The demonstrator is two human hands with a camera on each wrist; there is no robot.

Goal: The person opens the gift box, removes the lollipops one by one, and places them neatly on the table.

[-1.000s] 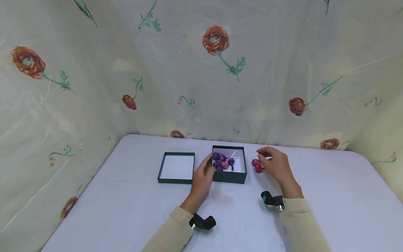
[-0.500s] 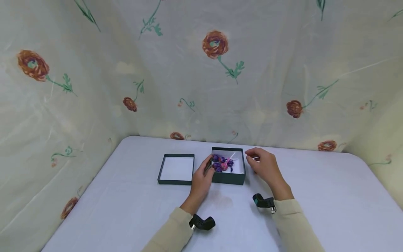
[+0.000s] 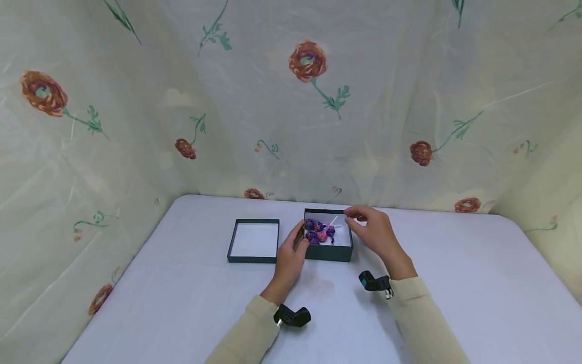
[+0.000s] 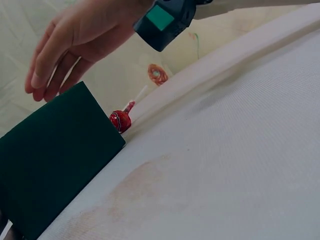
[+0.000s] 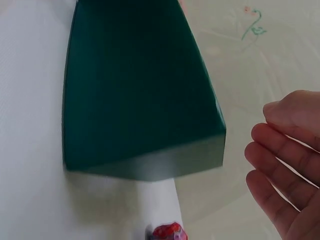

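Observation:
My left hand (image 3: 289, 259) holds the dark green box (image 3: 328, 254) by its left side, with the thumb at the near left corner. Inside the box, purple-wrapped lollipops (image 3: 312, 237) lie around a pink one (image 3: 322, 236) with a white stick. Over the box's far right rim is my right hand (image 3: 376, 233); its fingers are loosely bent and nothing shows between them in the right wrist view. A red-wrapped lollipop (image 4: 120, 120) lies on the table just right of the box, hidden behind the right hand in the head view.
A shallow lid (image 3: 253, 240) with a dark green rim and white inside lies left of the box. White cloth covers the table (image 3: 191, 303), and a flowered curtain (image 3: 245, 91) hangs behind it. A camera is strapped to each wrist.
My right hand has moved left, from above the red lollipops to the right rim of the box. The left hand keeps its hold on the box's left side.

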